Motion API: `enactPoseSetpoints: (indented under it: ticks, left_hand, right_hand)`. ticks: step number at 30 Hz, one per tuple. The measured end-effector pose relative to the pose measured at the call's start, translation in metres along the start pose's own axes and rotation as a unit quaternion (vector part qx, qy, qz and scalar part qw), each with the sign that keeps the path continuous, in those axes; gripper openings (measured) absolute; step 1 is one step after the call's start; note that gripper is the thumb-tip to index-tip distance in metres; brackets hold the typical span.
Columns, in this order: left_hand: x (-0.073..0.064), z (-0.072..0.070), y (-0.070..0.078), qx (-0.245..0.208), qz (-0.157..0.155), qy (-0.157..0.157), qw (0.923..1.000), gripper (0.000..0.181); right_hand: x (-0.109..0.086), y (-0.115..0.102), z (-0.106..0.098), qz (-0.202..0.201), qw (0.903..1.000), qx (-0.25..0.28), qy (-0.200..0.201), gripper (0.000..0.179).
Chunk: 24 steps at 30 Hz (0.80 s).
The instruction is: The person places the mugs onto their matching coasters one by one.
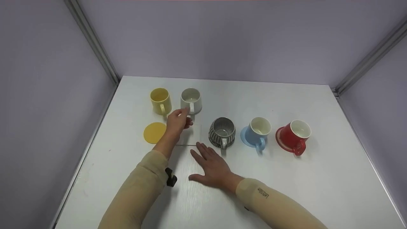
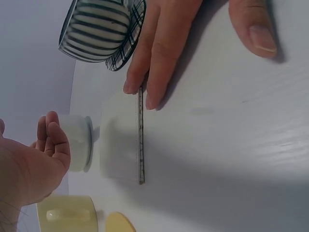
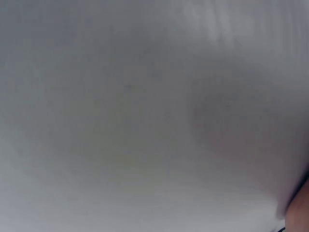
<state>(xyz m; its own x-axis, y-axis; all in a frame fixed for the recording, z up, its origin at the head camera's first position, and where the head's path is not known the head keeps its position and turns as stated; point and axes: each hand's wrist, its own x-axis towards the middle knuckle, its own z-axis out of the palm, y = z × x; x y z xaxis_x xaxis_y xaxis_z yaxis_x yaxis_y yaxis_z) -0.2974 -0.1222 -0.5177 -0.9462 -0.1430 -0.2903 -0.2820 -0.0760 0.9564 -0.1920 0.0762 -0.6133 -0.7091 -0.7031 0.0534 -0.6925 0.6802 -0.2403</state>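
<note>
A white mug [image 1: 191, 100] stands toward the back of the white table, its handle facing me. My left hand [image 1: 178, 120] pinches that handle, the remaining fingers curled below. In the left wrist view these curled fingers [image 2: 54, 140] overlap the mug. In front of it lies a flat, clear square coaster [image 2: 118, 150]. My right hand [image 1: 213, 167] is spread palm down, fingertips at the coaster's near right corner and thumb out to the left. The right wrist view holds only blurred table surface and a sliver of skin.
A yellow mug [image 1: 160, 101] stands left of the white one, behind a round yellow coaster [image 1: 154, 133]. To the right, a striped grey mug [image 1: 222, 133], a light blue mug [image 1: 258, 132] and a red mug [image 1: 292, 136] stand on coasters. Walls [image 1: 203, 41] enclose the table's back and sides.
</note>
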Motion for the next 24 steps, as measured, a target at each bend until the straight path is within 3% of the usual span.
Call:
enactPoseSetpoints:
  ticks: [10, 24]
  left_hand:
    - [0.009, 0.004, 0.003, 0.005, -0.039, -0.019, 0.999, 0.053]
    - [0.015, 0.008, -0.002, -0.014, -0.086, -0.018, 0.9961, 0.066]
  right_hand:
    - [-0.002, -0.006, 0.002, 0.013, 0.9998, 0.008, 0.01, 0.097]
    - [-0.002, -0.018, -0.002, 0.01, 0.9998, 0.001, 0.015, 0.096]
